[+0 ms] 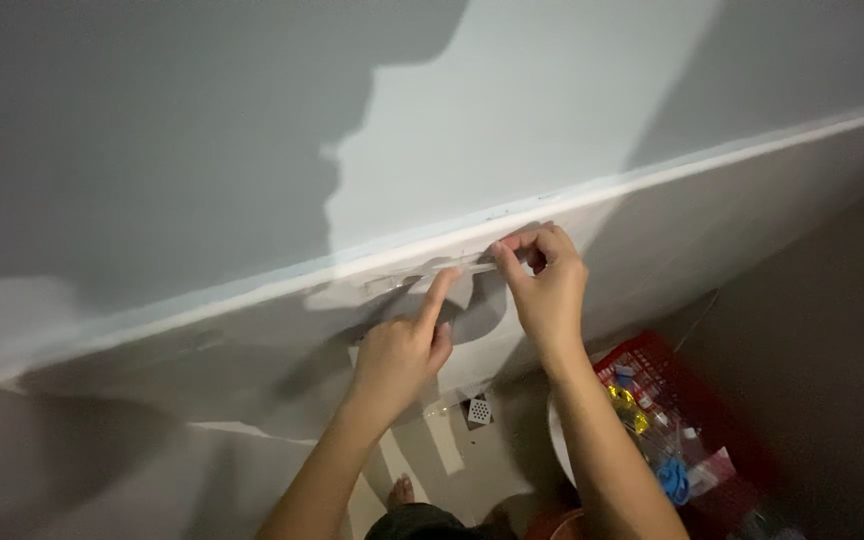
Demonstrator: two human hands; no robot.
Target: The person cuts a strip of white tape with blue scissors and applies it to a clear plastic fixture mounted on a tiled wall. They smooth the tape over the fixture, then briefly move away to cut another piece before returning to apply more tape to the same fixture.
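Observation:
A strip of clear tape (422,274) lies along the line where the grey painted wall (202,130) meets the white tiled wall (672,230). My left hand (402,350) presses its extended forefinger onto the strip. My right hand (542,275) pinches the strip's right end between thumb and fingers, just below the paint line. Both forearms reach up from the bottom of the view.
Far below, a red plastic basket (667,365) holds several small bottles and packets. A white round basin rim (557,440) shows beside it. A square floor drain (479,409) sits in the tiled floor, and a bare foot (401,492) is visible.

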